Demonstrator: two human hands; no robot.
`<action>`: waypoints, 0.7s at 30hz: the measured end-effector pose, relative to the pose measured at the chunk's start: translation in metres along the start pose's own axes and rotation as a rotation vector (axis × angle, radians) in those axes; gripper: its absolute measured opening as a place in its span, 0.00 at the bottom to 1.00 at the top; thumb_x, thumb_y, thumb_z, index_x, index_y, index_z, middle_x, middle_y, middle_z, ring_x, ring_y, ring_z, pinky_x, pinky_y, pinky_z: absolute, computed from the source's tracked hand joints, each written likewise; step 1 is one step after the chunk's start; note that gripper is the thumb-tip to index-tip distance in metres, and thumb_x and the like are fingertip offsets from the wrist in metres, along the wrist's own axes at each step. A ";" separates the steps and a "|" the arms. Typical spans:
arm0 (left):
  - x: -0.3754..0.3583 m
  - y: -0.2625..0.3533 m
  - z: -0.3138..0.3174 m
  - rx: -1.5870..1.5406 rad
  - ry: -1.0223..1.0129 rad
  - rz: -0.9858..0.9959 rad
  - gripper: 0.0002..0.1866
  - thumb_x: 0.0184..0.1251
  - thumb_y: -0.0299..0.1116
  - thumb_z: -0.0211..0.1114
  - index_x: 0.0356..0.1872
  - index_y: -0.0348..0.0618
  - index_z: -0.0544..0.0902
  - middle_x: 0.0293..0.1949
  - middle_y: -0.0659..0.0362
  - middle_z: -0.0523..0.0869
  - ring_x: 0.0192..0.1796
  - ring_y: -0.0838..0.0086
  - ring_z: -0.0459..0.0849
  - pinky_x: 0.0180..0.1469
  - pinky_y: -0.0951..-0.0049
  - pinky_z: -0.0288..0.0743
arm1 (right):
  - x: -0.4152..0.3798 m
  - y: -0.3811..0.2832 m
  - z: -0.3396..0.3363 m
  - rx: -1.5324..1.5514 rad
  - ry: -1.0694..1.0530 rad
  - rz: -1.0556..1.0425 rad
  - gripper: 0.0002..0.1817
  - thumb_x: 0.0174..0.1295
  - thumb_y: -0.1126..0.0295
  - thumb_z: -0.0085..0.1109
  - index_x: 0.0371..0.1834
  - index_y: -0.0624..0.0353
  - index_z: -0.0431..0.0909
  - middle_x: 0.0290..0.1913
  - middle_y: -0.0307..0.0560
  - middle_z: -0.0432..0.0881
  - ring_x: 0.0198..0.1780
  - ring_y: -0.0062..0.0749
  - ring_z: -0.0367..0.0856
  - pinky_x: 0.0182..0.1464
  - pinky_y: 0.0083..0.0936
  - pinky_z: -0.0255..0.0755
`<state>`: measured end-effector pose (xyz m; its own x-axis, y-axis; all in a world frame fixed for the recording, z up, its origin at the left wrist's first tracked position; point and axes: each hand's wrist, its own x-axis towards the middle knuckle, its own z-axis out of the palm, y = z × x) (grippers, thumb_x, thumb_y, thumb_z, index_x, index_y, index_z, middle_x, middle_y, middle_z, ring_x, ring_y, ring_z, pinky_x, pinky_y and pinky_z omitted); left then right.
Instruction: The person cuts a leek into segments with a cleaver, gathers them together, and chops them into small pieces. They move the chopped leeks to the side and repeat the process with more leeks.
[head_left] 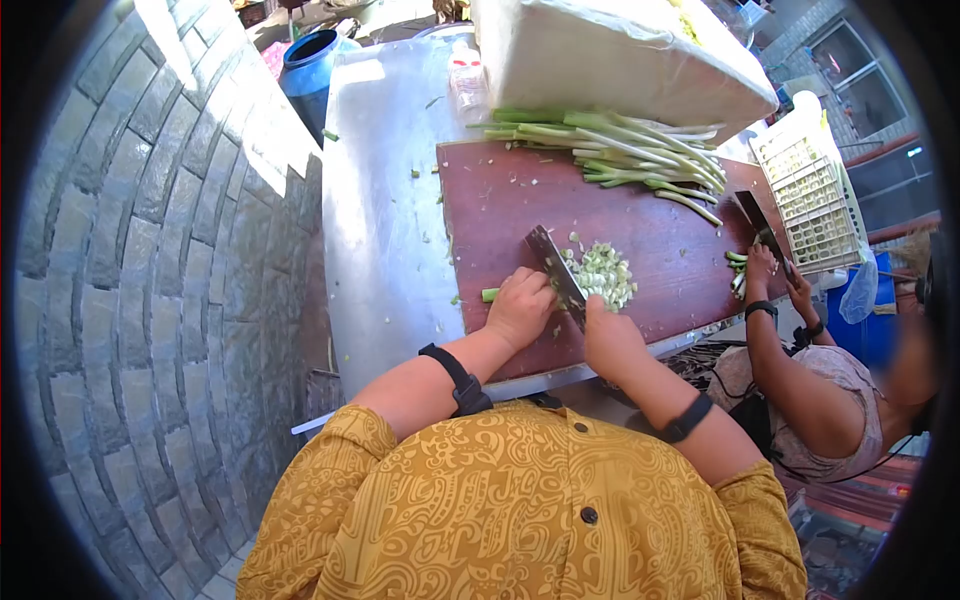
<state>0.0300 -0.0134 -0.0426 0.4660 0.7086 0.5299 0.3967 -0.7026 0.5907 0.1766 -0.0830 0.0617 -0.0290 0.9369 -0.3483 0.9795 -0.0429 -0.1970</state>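
Observation:
My right hand [610,342] grips the handle end of a cleaver [556,268], whose dark blade slants up and left across the board. Left of the blade, my left hand [525,308] is closed around green onions [489,295]; a short green end sticks out past my fingers, and the rest is hidden under the hand. Against the blade's right side lies a pile of chopped green onion [606,276]. All of this rests on a reddish-brown cutting board [500,205]. Farther back on it, a bunch of whole green onions [630,150] lies sideways.
At the right, another person [800,400] works with a cleaver [765,228] over green onions [737,262]. Behind the bunch stands a large white block-shaped container [610,55]. A white crate [812,195] is at the far right, a blue barrel [305,75] beyond the metal table [385,200], a brick wall [150,300] left.

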 end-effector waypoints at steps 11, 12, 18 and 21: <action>0.000 0.014 -0.033 0.159 -0.243 0.004 0.14 0.46 0.34 0.72 0.37 0.49 0.85 0.48 0.61 0.78 0.55 0.63 0.73 0.59 0.57 0.66 | 0.018 0.030 0.048 0.411 0.398 0.117 0.19 0.60 0.70 0.53 0.50 0.68 0.60 0.29 0.71 0.78 0.36 0.69 0.78 0.39 0.55 0.72; 0.000 0.016 -0.038 0.162 -0.236 -0.003 0.14 0.46 0.34 0.72 0.38 0.51 0.85 0.49 0.61 0.77 0.56 0.63 0.73 0.59 0.56 0.65 | 0.017 0.029 0.045 0.406 0.380 0.108 0.19 0.60 0.71 0.53 0.50 0.68 0.60 0.29 0.71 0.78 0.36 0.70 0.78 0.39 0.55 0.71; -0.008 0.005 -0.035 0.060 -0.184 -0.009 0.13 0.46 0.34 0.72 0.36 0.50 0.84 0.48 0.63 0.78 0.54 0.65 0.74 0.56 0.59 0.68 | -0.007 0.024 0.010 0.313 0.241 0.042 0.18 0.60 0.72 0.53 0.49 0.67 0.60 0.28 0.71 0.78 0.35 0.70 0.77 0.38 0.57 0.70; -0.009 0.002 -0.025 0.035 -0.156 -0.020 0.10 0.47 0.33 0.71 0.34 0.48 0.84 0.44 0.62 0.79 0.50 0.66 0.75 0.51 0.63 0.71 | -0.022 0.019 -0.002 0.236 0.173 0.031 0.18 0.60 0.72 0.53 0.49 0.67 0.60 0.26 0.70 0.78 0.32 0.69 0.77 0.36 0.57 0.70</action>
<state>0.0070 -0.0193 -0.0307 0.5736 0.7057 0.4158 0.4335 -0.6923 0.5769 0.1962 -0.1042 0.0672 0.0544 0.9782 -0.2002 0.9052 -0.1330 -0.4037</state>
